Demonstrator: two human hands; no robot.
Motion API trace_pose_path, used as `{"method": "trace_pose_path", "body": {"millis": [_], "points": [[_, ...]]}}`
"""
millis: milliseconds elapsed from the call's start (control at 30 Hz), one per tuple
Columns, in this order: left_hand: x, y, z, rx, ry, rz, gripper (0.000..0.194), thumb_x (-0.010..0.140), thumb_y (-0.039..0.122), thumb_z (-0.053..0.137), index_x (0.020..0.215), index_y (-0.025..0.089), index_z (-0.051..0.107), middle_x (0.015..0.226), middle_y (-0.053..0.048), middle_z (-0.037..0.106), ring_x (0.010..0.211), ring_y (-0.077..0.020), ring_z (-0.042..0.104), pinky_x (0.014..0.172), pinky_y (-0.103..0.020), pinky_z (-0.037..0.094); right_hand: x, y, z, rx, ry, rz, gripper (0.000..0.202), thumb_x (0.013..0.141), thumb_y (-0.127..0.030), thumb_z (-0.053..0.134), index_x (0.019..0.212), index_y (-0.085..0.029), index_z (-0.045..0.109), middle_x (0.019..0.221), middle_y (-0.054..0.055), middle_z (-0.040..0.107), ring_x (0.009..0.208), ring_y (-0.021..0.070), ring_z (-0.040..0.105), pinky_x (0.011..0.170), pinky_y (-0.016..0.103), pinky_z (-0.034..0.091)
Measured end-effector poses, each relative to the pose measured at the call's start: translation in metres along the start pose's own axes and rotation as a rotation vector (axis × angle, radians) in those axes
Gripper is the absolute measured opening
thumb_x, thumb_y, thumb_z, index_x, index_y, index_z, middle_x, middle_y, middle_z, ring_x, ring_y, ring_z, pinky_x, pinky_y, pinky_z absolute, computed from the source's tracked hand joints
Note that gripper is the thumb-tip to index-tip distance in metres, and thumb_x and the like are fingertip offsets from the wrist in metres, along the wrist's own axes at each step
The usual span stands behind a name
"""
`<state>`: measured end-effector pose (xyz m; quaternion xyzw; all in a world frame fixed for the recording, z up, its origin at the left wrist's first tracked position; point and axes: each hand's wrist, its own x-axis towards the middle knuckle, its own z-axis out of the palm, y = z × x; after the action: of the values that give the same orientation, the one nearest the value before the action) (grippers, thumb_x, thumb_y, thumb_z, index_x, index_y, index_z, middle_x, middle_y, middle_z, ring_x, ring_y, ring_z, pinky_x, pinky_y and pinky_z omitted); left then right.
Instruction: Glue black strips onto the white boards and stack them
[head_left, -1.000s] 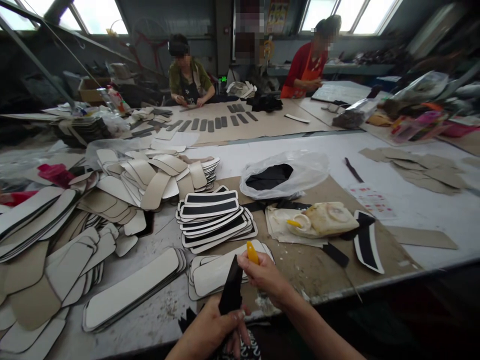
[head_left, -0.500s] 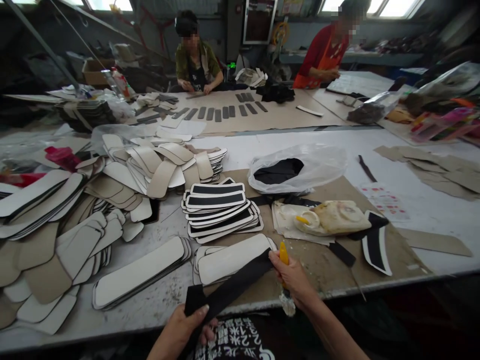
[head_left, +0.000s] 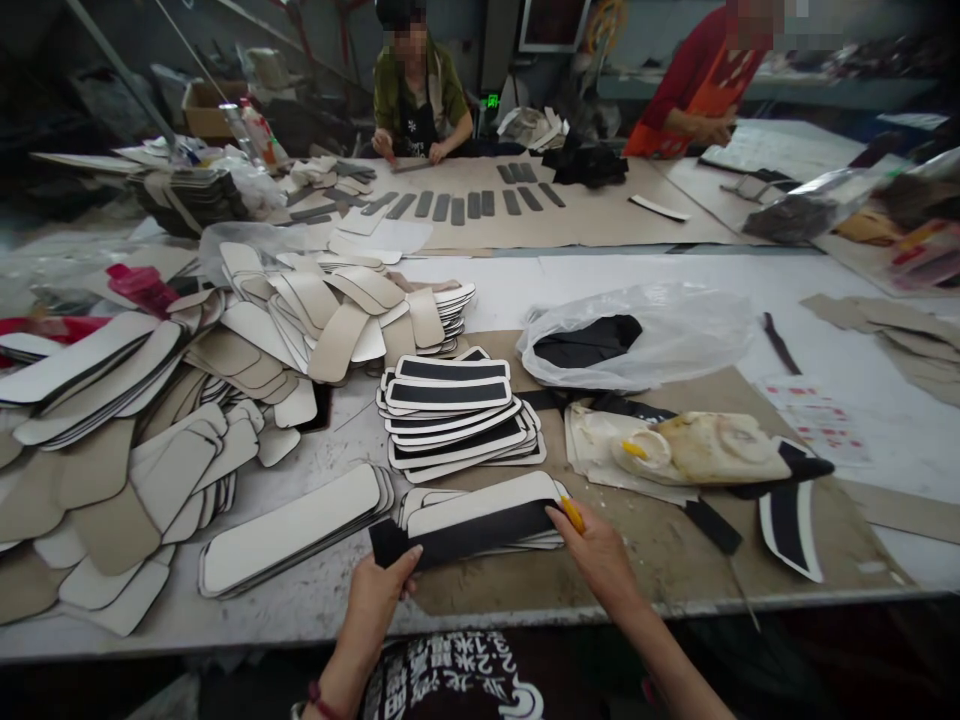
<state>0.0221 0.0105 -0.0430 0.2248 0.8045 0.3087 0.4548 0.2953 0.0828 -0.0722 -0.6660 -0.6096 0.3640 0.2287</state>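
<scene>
A black strip is stretched between my two hands, over the lower edge of a white rounded panel on a small pile. My left hand pinches the strip's left end, where a black flap sticks up. The right end is between the fingers of my right hand, which also holds a yellow-handled tool; the rest of the tool is hidden. Behind the pile lies a stack of white-edged panels with black centres. Another stack of white panels is to the left.
Many loose beige and white panels cover the left side. A clear bag with black pieces, a stained container and a black-centred panel are on the right. Two people work across the table.
Both hands have raised the black strip forward, from the table's front edge onto the white panel, and it is now more level. The view has shifted, so the scene sits further right.
</scene>
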Motion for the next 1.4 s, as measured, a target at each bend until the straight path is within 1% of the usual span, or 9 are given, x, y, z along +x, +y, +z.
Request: {"method": "trace_pose_path", "body": {"millis": [167, 267, 433, 500, 600, 833, 967, 1167, 1400], "points": [[0.009, 0.002, 0.009, 0.068, 0.017, 0.007, 0.045, 0.051, 0.062, 0.054, 0.049, 0.017, 0.051, 0.041, -0.006, 0.052, 0.042, -0.0179, 0.047, 0.047, -0.03, 0.034, 0.009, 0.006, 0.005, -0.291, 0.137, -0.259, 0.036, 0.089, -0.046, 0.037, 0.085, -0.019, 0.06, 0.082, 0.006, 0.065, 0.078, 0.0201, 0.058, 0.072, 0.03, 0.038], [0.012, 0.006, 0.011, 0.13, 0.053, 0.001, 0.042, 0.051, 0.06, 0.052, 0.052, 0.018, 0.052, 0.042, -0.005, 0.052, 0.045, -0.0208, 0.049, 0.05, -0.032, 0.035, 0.013, 0.011, 0.008, -0.393, 0.179, -0.316, 0.034, 0.09, -0.045, 0.037, 0.083, -0.02, 0.059, 0.08, 0.005, 0.064, 0.077, 0.019, 0.057, 0.071, 0.028, 0.037], [0.014, 0.013, 0.012, 0.237, 0.14, -0.027, 0.045, 0.053, 0.059, 0.05, 0.067, 0.017, 0.058, 0.058, -0.009, 0.059, 0.064, -0.0293, 0.057, 0.061, -0.037, 0.039, 0.017, 0.014, 0.012, -0.476, 0.179, -0.302, 0.03, 0.089, -0.044, 0.041, 0.079, -0.02, 0.057, 0.075, 0.002, 0.062, 0.074, 0.0176, 0.056, 0.069, 0.027, 0.035], [0.013, 0.014, 0.013, 0.256, 0.152, -0.037, 0.047, 0.054, 0.059, 0.05, 0.071, 0.016, 0.058, 0.064, -0.011, 0.061, 0.071, -0.0319, 0.058, 0.065, -0.038, 0.039, 0.019, 0.013, 0.012, -0.494, 0.164, -0.291, 0.029, 0.089, -0.043, 0.042, 0.078, -0.021, 0.057, 0.074, 0.002, 0.061, 0.073, 0.0176, 0.056, 0.068, 0.027, 0.035], [0.013, 0.014, 0.015, 0.268, 0.171, -0.055, 0.047, 0.053, 0.058, 0.05, 0.073, 0.016, 0.058, 0.068, -0.014, 0.062, 0.076, -0.034, 0.058, 0.068, -0.04, 0.04, 0.021, 0.011, 0.013, -0.517, 0.153, -0.279, 0.03, 0.089, -0.043, 0.042, 0.077, -0.021, 0.056, 0.072, 0.002, 0.061, 0.072, 0.0178, 0.056, 0.065, 0.027, 0.034], [0.012, 0.01, 0.019, 0.235, 0.225, -0.064, 0.044, 0.052, 0.056, 0.052, 0.07, 0.016, 0.057, 0.067, -0.014, 0.063, 0.074, -0.0333, 0.059, 0.067, -0.04, 0.041, 0.028, 0.012, 0.015, -0.565, 0.106, -0.258, 0.031, 0.089, -0.045, 0.042, 0.073, -0.021, 0.054, 0.069, 0.002, 0.059, 0.069, 0.0185, 0.055, 0.062, 0.027, 0.033], [0.015, 0.002, 0.022, 0.187, 0.252, -0.059, 0.043, 0.053, 0.055, 0.053, 0.071, 0.016, 0.057, 0.066, -0.012, 0.063, 0.071, -0.0315, 0.059, 0.066, -0.039, 0.042, 0.029, 0.014, 0.016, -0.584, 0.094, -0.288, 0.031, 0.089, -0.045, 0.041, 0.074, -0.021, 0.053, 0.068, 0.002, 0.058, 0.067, 0.0185, 0.054, 0.061, 0.027, 0.032], [0.016, -0.009, 0.023, 0.125, 0.27, -0.059, 0.046, 0.052, 0.056, 0.055, 0.072, 0.015, 0.059, 0.069, -0.012, 0.064, 0.073, -0.0299, 0.06, 0.067, -0.038, 0.044, 0.027, 0.013, 0.014, -0.579, 0.107, -0.31, 0.028, 0.088, -0.043, 0.043, 0.072, -0.021, 0.051, 0.068, 0.001, 0.057, 0.068, 0.018, 0.054, 0.062, 0.027, 0.032], [0.015, -0.004, 0.024, 0.127, 0.277, -0.097, 0.045, 0.049, 0.056, 0.055, 0.069, 0.015, 0.058, 0.067, -0.012, 0.063, 0.072, -0.0319, 0.06, 0.065, -0.039, 0.043, 0.027, 0.011, 0.014, -0.568, 0.076, -0.277, 0.024, 0.089, -0.037, 0.044, 0.074, -0.021, 0.053, 0.07, 0.003, 0.058, 0.07, 0.0183, 0.053, 0.064, 0.028, 0.033]]}}
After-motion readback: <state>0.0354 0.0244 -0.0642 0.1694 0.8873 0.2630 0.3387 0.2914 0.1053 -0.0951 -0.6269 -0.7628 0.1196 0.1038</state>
